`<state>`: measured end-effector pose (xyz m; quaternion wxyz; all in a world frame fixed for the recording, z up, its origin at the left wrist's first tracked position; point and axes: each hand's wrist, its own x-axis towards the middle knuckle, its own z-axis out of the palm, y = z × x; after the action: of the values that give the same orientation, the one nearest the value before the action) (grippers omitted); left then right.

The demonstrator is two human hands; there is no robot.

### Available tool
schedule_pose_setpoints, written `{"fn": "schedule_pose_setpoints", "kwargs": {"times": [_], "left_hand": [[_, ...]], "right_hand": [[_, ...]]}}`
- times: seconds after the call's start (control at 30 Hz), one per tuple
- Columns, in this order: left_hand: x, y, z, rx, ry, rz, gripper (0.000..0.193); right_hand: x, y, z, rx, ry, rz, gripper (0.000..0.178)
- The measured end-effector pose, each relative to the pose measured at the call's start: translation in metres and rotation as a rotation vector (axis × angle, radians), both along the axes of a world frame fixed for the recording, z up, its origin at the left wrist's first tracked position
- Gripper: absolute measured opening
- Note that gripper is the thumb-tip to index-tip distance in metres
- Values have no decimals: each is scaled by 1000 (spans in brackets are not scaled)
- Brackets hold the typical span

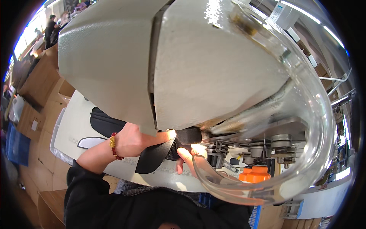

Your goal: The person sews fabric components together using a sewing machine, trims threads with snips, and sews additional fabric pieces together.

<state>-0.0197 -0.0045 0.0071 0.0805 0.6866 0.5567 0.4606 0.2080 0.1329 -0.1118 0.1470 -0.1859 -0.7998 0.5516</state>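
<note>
A large beige sewing machine head (213, 65) fills the upper middle. Beneath it, a black leather-like piece (152, 157) with a curved edge lies at the lit stitching area. My left hand (133, 140) grips this piece from the left, its index finger stretched toward the light; its other fingers are partly hidden. On the right, my right hand (186, 158) has thumb and fingers at the near right edge of the piece, close together. A clear plastic guard covers part of that hand. The machine head hides the needle.
Several black pieces (105, 121) are stacked left on the white machine bed (72, 131), near a white black-edged shape (93, 142). An orange part (254, 174) and metal thread guides (281, 143) sit on the right. Cardboard boxes (42, 76) and a blue bin (18, 145) stand left; a person (50, 30) is far off.
</note>
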Motion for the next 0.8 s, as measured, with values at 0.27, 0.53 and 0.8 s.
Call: {"fn": "schedule_pose_setpoints", "kwargs": {"times": [0.27, 0.53, 0.8], "left_hand": [[-21, -5, -7, 130, 294, -104, 27], [-40, -6, -35, 71, 105, -254, 42], [-2, 1, -38, 283, -288, -81, 28]], "right_hand": [[52, 51, -78, 955, 117, -130, 33], [0, 12, 30, 1272, 241, -9, 37], [-15, 8, 34, 1262, 356, 45, 47]]}}
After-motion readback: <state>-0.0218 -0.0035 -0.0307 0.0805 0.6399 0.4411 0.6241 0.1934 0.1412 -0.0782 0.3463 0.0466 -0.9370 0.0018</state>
